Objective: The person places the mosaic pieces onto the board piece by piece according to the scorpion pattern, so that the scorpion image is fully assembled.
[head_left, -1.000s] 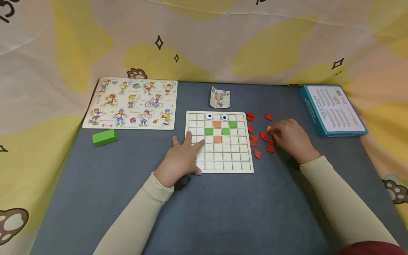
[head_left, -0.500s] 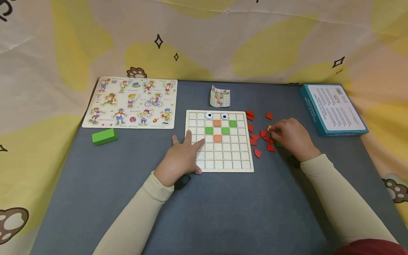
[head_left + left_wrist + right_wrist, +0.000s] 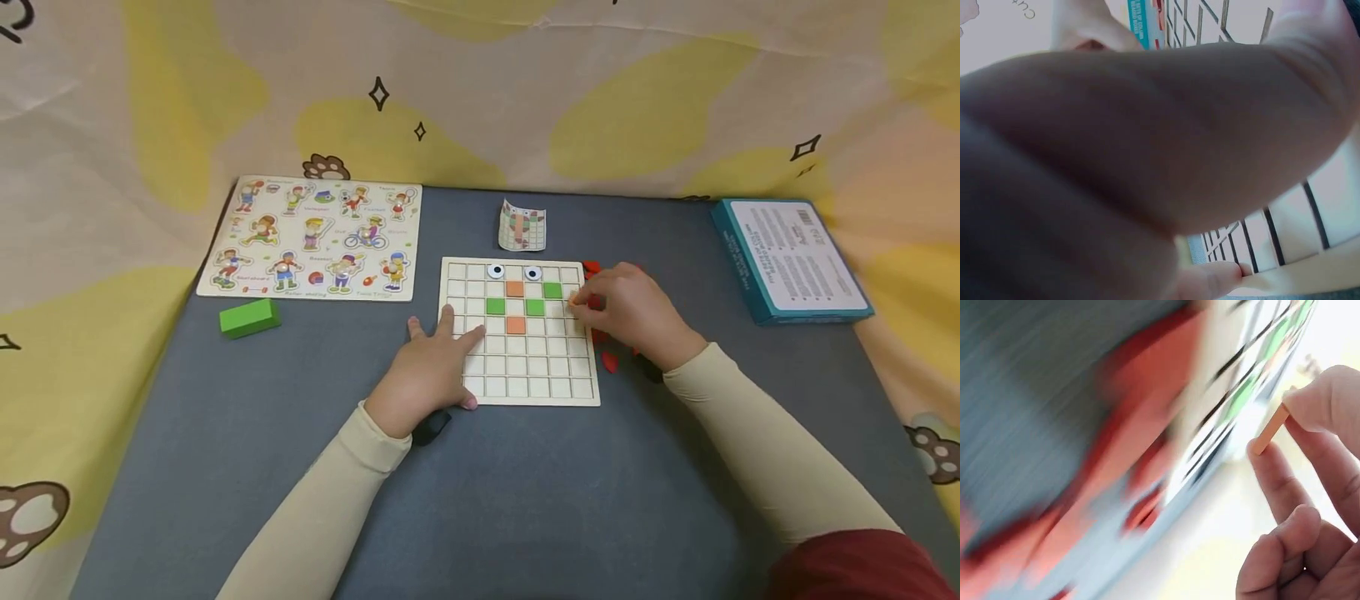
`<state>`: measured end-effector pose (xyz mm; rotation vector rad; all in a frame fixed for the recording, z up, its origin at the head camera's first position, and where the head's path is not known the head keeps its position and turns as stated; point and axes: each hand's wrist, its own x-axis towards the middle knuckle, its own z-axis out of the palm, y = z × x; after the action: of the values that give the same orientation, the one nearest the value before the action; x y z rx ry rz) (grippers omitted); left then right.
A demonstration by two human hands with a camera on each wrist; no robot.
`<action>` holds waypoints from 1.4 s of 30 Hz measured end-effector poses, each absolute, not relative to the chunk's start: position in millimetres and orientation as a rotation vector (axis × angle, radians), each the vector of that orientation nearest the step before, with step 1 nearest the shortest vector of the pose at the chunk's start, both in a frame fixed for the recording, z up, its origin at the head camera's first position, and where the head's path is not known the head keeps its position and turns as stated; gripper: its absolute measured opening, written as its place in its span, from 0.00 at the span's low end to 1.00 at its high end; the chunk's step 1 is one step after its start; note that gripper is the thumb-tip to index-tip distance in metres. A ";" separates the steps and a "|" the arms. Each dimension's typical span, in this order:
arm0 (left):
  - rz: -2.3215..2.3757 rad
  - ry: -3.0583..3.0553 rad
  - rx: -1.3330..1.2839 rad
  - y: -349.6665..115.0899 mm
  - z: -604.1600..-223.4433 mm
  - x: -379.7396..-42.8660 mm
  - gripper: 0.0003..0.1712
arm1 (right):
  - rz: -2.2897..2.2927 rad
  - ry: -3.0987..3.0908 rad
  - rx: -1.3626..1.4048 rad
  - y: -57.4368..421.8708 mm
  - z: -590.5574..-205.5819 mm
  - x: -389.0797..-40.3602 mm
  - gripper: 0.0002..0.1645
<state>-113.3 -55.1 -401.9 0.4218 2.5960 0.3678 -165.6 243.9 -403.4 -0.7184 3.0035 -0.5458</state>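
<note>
A pale wooden grid board lies mid-table, with green tiles, orange tiles and two eye tiles set in its cells. My left hand rests on the board's left side with fingers spread, its thumb at the near edge. Between thumb and fingertip, my right hand pinches a thin orange tile at the board's right side. Red pieces lie right of the board, partly hidden under that hand. In the left wrist view the hand itself covers most of the board.
Behind the board stands a small curled pattern card. A picture puzzle board lies at the back left, with a green block before it. At the back right is a teal box. A patterned cloth hangs behind the table.
My right hand has moved left from the loose pieces to the board's right columns, carrying the orange tile. The left hand has stayed in place on the board.
</note>
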 end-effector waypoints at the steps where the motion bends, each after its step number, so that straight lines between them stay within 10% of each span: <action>1: 0.368 2.596 0.419 -55.4 -401.9 -113.6 0.63 | -0.567 2.985 -0.773 232.9 -403.1 -167.3 0.04; 20: 0.331 2.600 0.425 -54.7 -406.4 -114.4 0.63 | -0.267 2.998 -1.140 169.8 -416.3 -172.2 0.08; 42: 0.361 2.607 0.423 -54.2 -403.5 -112.7 0.63 | -0.326 3.010 -0.689 208.4 -403.4 -147.2 0.18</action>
<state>-112.7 -54.2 -403.5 0.4232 2.6069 0.3607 -147.2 208.4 -403.4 -0.6887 3.0101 -0.3262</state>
